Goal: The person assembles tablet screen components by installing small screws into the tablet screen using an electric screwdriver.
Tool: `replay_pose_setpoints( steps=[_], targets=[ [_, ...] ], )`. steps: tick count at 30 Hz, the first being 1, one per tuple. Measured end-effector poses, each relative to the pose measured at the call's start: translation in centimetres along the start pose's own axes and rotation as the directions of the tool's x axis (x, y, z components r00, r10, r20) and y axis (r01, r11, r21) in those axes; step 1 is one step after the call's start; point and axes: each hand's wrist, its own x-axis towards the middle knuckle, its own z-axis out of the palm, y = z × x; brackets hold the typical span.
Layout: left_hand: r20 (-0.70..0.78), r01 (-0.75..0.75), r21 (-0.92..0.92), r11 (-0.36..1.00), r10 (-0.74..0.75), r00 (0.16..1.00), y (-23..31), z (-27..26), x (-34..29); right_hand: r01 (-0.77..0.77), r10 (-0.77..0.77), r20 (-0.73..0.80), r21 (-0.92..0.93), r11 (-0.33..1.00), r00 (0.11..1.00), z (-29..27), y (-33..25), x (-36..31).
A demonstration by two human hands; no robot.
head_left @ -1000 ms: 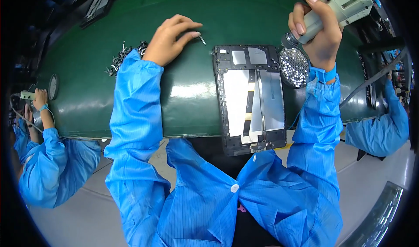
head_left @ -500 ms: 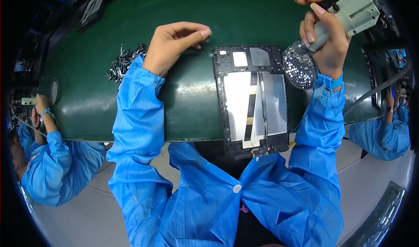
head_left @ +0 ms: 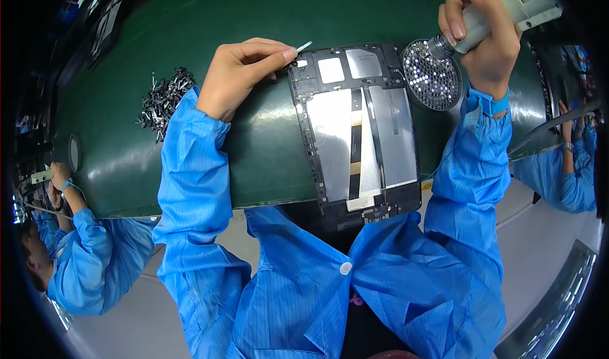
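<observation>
My left hand (head_left: 238,73) pinches a small slim pale strip (head_left: 305,46) between thumb and fingertips, at the upper left corner of an opened tablet (head_left: 330,127). The tablet has a black frame and silver plates, and its near end juts past the table edge. My right hand (head_left: 488,45) is wrapped round a pale electric screwdriver (head_left: 530,3). The screwdriver's metal nose is over a round dish (head_left: 458,99) of small shiny screws, right beside the tablet; whether its bit touches a screw I cannot tell.
A heap of small black and silver parts (head_left: 166,102) lies on the green table (head_left: 260,162), left of my left forearm. A cable (head_left: 552,125) runs at the right. Co-workers in blue sleeves (head_left: 95,245) sit on both sides, the left one holding a similar tool (head_left: 42,176).
My left hand has come down to the tablet's corner, where the pale strip now shows. The right hand and screwdriver have shifted slightly up and right in view. The tablet appears slightly further left.
</observation>
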Motion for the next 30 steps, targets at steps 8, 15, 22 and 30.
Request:
replay_pose_setpoints(
  steps=[8,15,22,30],
  targets=[
    [0.014,0.027,-0.012,1.0,-0.026,1.0,0.0,-0.2,0.1,0.003,-0.003,0.0,-0.023,1.0,1.0,-0.3,0.3,-0.2],
    [-0.006,0.032,0.025,0.999,-0.032,0.999,0.2,0.2,0.0,0.006,-0.005,-0.026,0.012,1.0,1.0,-0.9,0.1,-0.1],
    [0.017,-0.066,0.097,0.993,0.065,0.998,-0.2,0.9,-0.1,0.041,-0.043,-0.148,-0.017,0.999,0.988,-4.7,0.0,0.5],
    [-0.024,-0.103,0.214,0.971,0.11,0.994,-0.7,0.4,-0.6,0.112,-0.116,-0.256,-0.032,0.993,0.96,-9.4,1.2,0.8]
  ],
)
